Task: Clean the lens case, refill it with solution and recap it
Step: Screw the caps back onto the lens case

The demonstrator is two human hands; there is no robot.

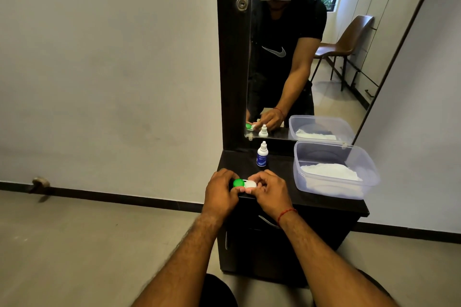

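Lens case [244, 183] gripped at front desk [279, 164] edge, left hand [220, 193] curled round green cap [238, 183], right hand [268, 189] pinching white cap [250, 184]. Risk: hard twist slipping case off onto floor [99, 244].

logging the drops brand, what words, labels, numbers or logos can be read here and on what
No word or number is readable.
Bottle: blue label with print, too small and blurred to read.
Shirt in the mirror: white swoosh logo, no letters.
Lens case: no print visible on its caps.
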